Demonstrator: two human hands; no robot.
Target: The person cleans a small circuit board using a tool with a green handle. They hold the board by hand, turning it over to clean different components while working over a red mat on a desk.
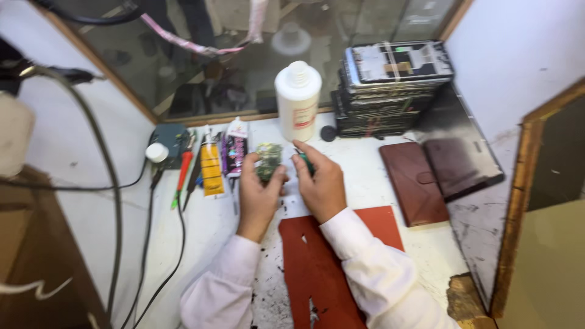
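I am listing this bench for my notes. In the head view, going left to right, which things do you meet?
White round cap → red-handled tool → yellow tube → left hand → right hand → brown wallet case.

the left hand (259, 195) and right hand (323, 186) sit side by side at the middle of the bench (426, 244), just behind a mat (317, 268) that lies under the forearms. the left hand grips a small board (268, 159); the right hand pinches a tool (304, 161) just right of it. a bottle (297, 100) stands upright behind the hands. right of the bottle is a stack of phones (390, 85), with a cap (329, 133) on the bench between them. a wallet case (414, 183) lies right of the right hand, a tablet (463, 158) beside it against the wall. left of the left hand lie glue tubes (222, 158), then screwdrivers (183, 176), with cables (146, 244) at the far left.
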